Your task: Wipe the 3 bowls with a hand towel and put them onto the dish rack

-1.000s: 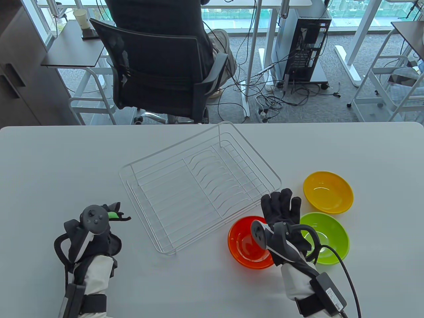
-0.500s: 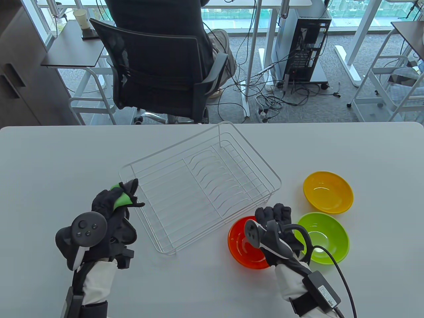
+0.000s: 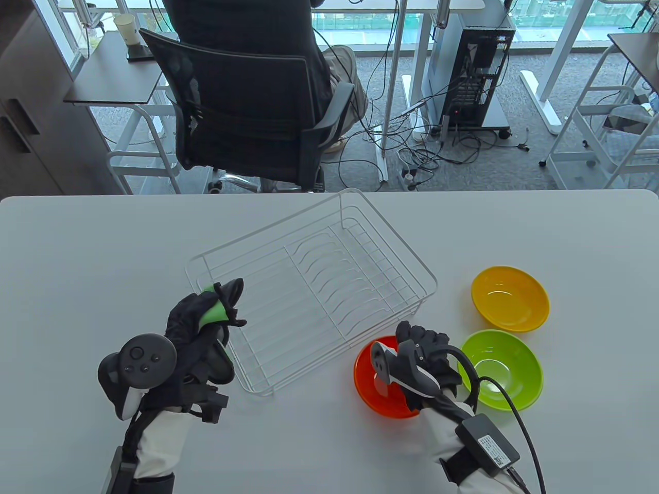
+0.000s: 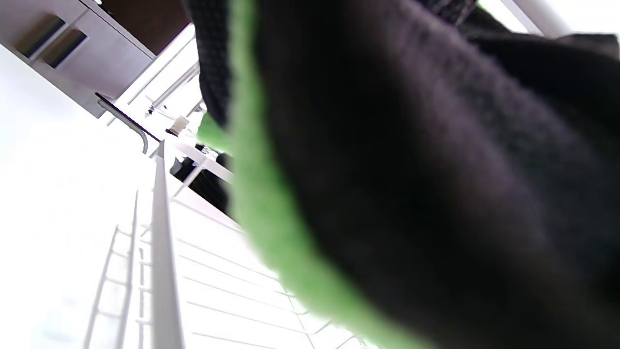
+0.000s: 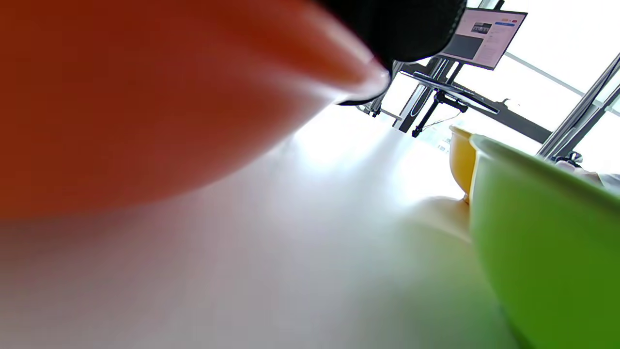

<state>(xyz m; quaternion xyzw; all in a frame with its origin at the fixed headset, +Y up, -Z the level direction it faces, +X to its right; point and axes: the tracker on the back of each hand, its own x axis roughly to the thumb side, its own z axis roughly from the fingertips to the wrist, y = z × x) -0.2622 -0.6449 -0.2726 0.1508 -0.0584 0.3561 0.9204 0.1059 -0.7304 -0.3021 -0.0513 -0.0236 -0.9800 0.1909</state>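
Three bowls sit at the table's right: red (image 3: 376, 388), green (image 3: 509, 368) and yellow (image 3: 509, 298). My right hand (image 3: 419, 342) curls its fingers over the red bowl's right rim and grips it. In the right wrist view the red bowl (image 5: 121, 97) fills the upper left, with the green bowl (image 5: 547, 242) and yellow bowl (image 5: 460, 157) to its right. My left hand (image 3: 221, 309) holds a bunched green hand towel (image 3: 212, 310) at the near-left corner of the empty wire dish rack (image 3: 309, 288). The left wrist view shows the towel (image 4: 261, 203) against the glove, above the rack wires (image 4: 162, 252).
The white table (image 3: 77, 257) reaches across the view. Beyond its far edge a person sits in a black office chair (image 3: 242, 113). A computer tower (image 3: 473, 67) and floor cables stand further back. A paper cup (image 3: 126, 28) rests on a side desk.
My left hand has moved forward and right with the towel to the rack's corner. My right hand's straight fingers have curled down over the red bowl's rim.
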